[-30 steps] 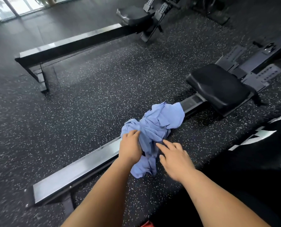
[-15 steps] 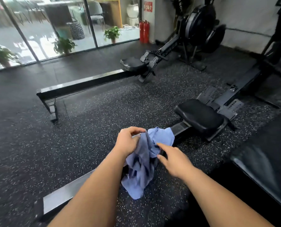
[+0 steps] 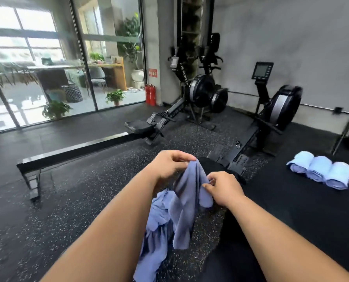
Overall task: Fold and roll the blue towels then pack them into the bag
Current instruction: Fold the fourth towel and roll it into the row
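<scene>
Speckled gym flooring (image 3: 72,216) stretched between two rowing machines (image 3: 202,102) as a person's left hand (image 3: 167,164) and right hand (image 3: 223,188) each pinched a blue towel (image 3: 186,200) hanging between them, while three rolled towels (image 3: 320,169) lay side by side on a black mat (image 3: 303,210) at right.
</scene>
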The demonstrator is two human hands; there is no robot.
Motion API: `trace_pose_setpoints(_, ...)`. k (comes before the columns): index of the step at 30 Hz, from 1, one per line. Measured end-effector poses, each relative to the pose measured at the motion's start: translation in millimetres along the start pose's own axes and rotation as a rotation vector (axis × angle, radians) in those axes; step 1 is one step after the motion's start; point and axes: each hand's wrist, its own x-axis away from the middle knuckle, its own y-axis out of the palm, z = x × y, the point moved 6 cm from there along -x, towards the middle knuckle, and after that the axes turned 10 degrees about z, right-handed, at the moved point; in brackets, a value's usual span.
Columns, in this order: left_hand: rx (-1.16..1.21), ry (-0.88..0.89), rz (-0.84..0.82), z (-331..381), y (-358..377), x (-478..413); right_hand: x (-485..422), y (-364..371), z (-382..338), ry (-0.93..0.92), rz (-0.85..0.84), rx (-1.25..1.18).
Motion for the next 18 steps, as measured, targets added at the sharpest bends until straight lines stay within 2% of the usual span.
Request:
trace_pose_setpoints(10,-0.017,0.099,-0.010,100.7,98.7,-3.6,34.8,-194.5,85.6,0.085,0.465,-0.007)
trace_pose_setpoints(18,0.073,0.307,0.085,194.1,200.8,-17.3,64.5,-338.1,135.2,0.037,0.870,0.191)
